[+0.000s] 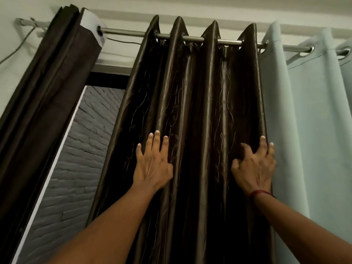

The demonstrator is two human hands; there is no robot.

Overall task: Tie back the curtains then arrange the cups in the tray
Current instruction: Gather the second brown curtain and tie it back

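The brown satin curtain (200, 103) hangs in deep folds from the metal rod (194, 38), between a bunched dark curtain (47, 88) on the left and a pale green curtain (308, 121) on the right. The left hand (152, 164) lies flat on its folds, fingers spread. The right hand (254, 168) curls round its right edge, apparently gripping a fold. A grey brick wall (76, 159) shows through the gap at left.

Straight ahead the satin curtain (200, 101) blocks me; open gap on its left, brick wall (76, 149) beyond, then the bunched dark curtain (47, 92). On its right, the pale curtain (304, 121) sits hard against it.
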